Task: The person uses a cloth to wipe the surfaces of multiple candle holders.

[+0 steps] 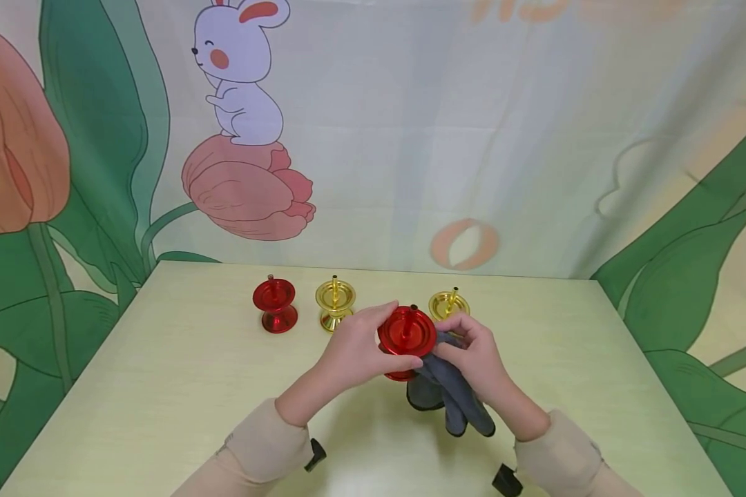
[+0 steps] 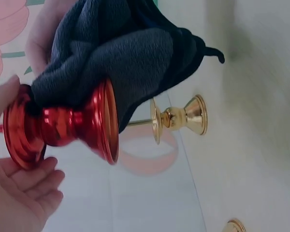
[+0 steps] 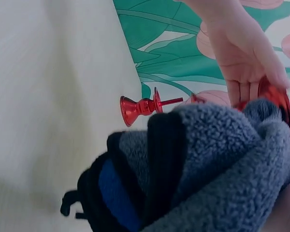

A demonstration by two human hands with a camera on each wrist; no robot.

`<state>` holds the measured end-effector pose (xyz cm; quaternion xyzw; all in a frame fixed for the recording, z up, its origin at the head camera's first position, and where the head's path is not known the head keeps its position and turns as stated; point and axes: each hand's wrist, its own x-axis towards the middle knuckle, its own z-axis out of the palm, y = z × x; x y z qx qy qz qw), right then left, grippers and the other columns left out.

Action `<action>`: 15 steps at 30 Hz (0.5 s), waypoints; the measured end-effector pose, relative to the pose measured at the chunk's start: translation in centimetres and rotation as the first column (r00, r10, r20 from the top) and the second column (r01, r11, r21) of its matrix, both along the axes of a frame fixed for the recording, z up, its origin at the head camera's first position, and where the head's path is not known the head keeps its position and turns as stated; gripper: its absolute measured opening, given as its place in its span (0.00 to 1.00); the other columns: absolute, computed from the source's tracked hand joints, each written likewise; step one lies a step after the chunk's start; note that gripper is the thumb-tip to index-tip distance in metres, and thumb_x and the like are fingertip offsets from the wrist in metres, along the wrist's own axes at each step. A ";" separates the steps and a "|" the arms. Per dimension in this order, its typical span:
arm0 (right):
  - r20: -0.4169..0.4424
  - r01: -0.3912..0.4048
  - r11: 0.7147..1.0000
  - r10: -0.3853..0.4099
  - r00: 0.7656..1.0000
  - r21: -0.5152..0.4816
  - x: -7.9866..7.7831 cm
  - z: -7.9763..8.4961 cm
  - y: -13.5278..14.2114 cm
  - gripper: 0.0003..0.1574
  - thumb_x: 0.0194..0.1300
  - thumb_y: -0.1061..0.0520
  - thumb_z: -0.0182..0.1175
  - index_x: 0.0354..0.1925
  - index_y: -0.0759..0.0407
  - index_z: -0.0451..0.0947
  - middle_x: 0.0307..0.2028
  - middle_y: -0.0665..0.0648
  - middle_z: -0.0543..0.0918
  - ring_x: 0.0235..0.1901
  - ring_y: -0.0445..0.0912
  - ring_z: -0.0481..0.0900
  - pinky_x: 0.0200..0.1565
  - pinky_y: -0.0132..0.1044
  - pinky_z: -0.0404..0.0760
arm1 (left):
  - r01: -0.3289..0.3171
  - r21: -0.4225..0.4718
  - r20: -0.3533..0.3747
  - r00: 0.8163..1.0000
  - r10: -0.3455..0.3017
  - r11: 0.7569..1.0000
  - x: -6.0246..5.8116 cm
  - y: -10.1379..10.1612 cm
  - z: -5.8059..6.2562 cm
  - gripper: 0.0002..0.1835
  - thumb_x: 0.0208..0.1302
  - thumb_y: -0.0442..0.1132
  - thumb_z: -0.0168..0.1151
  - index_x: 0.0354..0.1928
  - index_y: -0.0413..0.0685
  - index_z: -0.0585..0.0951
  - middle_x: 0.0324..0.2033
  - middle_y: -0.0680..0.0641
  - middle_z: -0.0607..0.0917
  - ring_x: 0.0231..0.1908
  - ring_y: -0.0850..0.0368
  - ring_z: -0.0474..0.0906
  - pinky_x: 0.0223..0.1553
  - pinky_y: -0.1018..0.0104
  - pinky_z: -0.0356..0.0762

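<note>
A shiny red candle holder [image 1: 407, 331] with a spike in its dish is held above the table by my left hand [image 1: 354, 348], thumb and fingers around the dish's rim. My right hand [image 1: 472, 348] pinches a dark grey fleecy cloth [image 1: 450, 383] against the holder's right side. In the left wrist view the cloth [image 2: 130, 58] covers part of the red holder [image 2: 63, 125] between dish and base. Folds of the cloth [image 3: 217, 159] fill much of the right wrist view and hide most of the right hand's fingers.
Along the back of the table [image 1: 161, 386] stand another red candle holder [image 1: 276, 304], a gold one [image 1: 335, 300] beside it, and a second gold one [image 1: 447, 304] behind my right hand. A printed curtain [image 1: 373, 138] hangs behind the table's far edge.
</note>
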<state>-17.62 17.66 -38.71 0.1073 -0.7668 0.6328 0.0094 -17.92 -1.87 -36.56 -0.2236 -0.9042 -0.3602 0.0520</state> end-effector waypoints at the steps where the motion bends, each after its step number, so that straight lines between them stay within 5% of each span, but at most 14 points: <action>1: 0.009 -0.023 1.000 0.024 1.000 -0.017 0.0 0.0 0.2 0.10 0.53 0.69 0.56 0.37 0.64 0.72 0.34 0.46 0.81 0.36 0.40 0.78 0.36 0.31 0.79 | 0.026 0.004 0.008 1.000 -0.026 1.000 -0.1 -0.2 0.0 0.44 0.38 0.59 0.69 0.59 0.45 0.69 0.52 0.48 0.77 0.50 0.55 0.74 0.44 0.64 0.76; 7: 0.013 -0.189 0.970 0.193 0.981 -0.155 -0.2 -0.1 1.1 0.17 0.53 0.72 0.53 0.34 0.51 0.75 0.34 0.43 0.82 0.36 0.38 0.78 0.36 0.28 0.78 | 0.172 0.065 0.086 0.980 -0.177 0.983 -0.3 -0.9 0.3 0.41 0.37 0.58 0.70 0.57 0.51 0.71 0.51 0.53 0.78 0.50 0.61 0.73 0.45 0.67 0.75; 15: 0.032 -0.386 0.897 0.401 0.915 -0.215 -0.9 -0.6 2.0 0.17 0.57 0.71 0.50 0.36 0.51 0.76 0.36 0.46 0.82 0.35 0.39 0.79 0.36 0.30 0.79 | 0.294 0.128 0.185 0.931 -0.314 0.947 -0.5 -1.2 0.1 0.39 0.38 0.53 0.71 0.58 0.55 0.71 0.50 0.57 0.79 0.51 0.64 0.73 0.47 0.67 0.74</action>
